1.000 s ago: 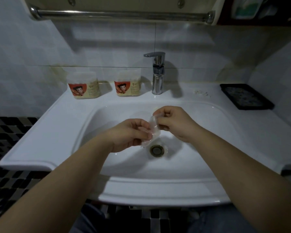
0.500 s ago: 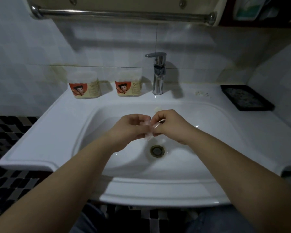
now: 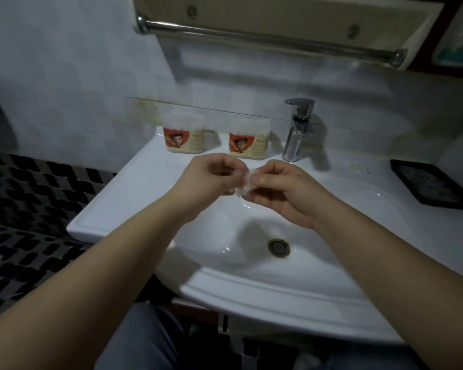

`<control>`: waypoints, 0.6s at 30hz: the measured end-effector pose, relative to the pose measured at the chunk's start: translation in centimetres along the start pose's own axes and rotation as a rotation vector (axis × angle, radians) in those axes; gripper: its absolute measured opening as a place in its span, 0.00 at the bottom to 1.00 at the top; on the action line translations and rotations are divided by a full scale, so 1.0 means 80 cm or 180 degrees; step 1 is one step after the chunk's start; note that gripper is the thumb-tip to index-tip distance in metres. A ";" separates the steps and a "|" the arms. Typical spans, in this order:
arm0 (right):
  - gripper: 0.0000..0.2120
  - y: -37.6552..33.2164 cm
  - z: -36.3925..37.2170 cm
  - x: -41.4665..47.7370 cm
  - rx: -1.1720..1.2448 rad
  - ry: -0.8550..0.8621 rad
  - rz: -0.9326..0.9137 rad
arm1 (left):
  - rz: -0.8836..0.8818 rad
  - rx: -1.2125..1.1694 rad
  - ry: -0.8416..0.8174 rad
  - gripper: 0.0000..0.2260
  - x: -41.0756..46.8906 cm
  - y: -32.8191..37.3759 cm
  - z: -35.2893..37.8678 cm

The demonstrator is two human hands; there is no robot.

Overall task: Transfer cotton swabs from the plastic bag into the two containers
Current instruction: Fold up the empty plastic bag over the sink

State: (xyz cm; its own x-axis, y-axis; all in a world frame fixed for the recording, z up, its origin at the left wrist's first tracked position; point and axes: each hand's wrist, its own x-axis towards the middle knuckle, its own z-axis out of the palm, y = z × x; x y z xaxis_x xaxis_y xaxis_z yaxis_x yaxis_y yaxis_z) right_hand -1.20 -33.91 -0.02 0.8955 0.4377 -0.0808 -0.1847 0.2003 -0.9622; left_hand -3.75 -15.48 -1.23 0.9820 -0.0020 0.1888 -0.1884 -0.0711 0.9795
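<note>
Clearly, both hands pinch one small clear plastic bag (image 3: 244, 183) in the middle of the frame, above the sink (image 3: 134, 198). The left hand (image 3: 211, 177) holds its left edge with curled fingers, and the right hand (image 3: 286, 194) holds its right edge. I cannot tell if swabs are inside. Two containers (image 3: 185, 134) (image 3: 249, 140) stand just above the hands, left of one faucet (image 3: 297, 129). One black tray (image 3: 430, 185) lies at the right edge.
</note>
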 end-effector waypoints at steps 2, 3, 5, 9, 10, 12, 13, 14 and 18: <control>0.12 0.001 0.024 0.007 -0.0038 0.0031 -0.0065 | 0.0095 -0.0097 0.0129 0.06 -0.011 0.003 -0.017; 0.13 0.003 0.039 0.011 -0.0065 0.0038 -0.0116 | 0.0163 -0.0072 0.0244 0.06 -0.018 0.004 -0.028; 0.14 0.007 0.065 0.019 -0.0118 0.0058 -0.0203 | 0.0350 -0.0042 0.0360 0.07 -0.032 0.005 -0.048; 0.11 0.016 0.129 0.037 -0.0056 0.0021 -0.0275 | 0.0701 0.0262 0.0435 0.14 -0.066 0.002 -0.108; 0.10 0.019 0.149 0.040 0.0000 -0.0047 -0.0249 | 0.0819 0.0482 0.0572 0.16 -0.076 0.001 -0.126; 0.08 0.025 0.180 0.045 0.0051 -0.0225 -0.0167 | 0.0990 0.0752 0.0842 0.15 -0.093 0.003 -0.153; 0.06 0.028 0.195 0.047 0.0004 -0.0345 -0.0140 | 0.1030 0.0800 0.0967 0.13 -0.102 0.004 -0.167; 0.04 0.033 0.211 0.049 -0.0103 -0.0449 -0.0132 | 0.1056 0.0807 0.1094 0.12 -0.112 0.004 -0.181; 0.01 0.059 0.268 0.058 -0.0722 -0.0716 -0.0431 | 0.0827 0.0918 0.1553 0.10 -0.148 0.001 -0.235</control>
State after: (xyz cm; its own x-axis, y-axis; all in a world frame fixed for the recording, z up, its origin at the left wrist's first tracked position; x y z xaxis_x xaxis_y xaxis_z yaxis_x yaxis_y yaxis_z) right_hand -6.62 -12.14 0.62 0.7894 0.6077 0.0868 0.0472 0.0809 -0.9956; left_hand -15.62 3.29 -2.04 0.7733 0.3958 0.4954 -0.3429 -0.3963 0.8517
